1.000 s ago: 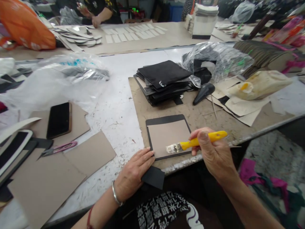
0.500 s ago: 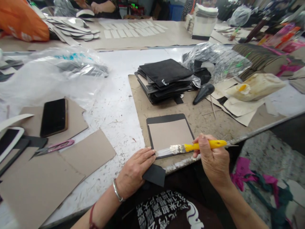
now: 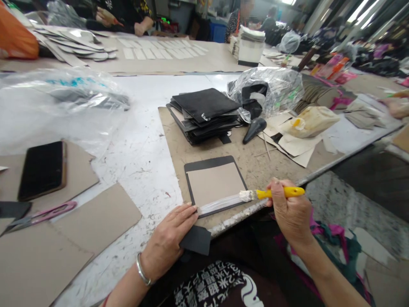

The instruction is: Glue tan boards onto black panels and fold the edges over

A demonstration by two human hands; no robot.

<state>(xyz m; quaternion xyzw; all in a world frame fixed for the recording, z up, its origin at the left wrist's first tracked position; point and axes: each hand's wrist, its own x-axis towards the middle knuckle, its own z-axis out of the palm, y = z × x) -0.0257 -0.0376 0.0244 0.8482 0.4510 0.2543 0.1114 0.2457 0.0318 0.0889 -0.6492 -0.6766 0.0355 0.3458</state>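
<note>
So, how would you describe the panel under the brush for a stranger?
On the table, a brown cardboard sheet bears a stack of black pieces. Nearer the person lies one panel alone: tan board, black border, with a white stripe at the tip of the yellow brush.

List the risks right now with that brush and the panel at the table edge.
1. Fingertips of the left hand rest right beside the wet white strip on the panel; they could smear it or pick some up.
2. The panel lies close to the table edge, so a hard stroke of the yellow brush in the right hand might push it off.
</note>
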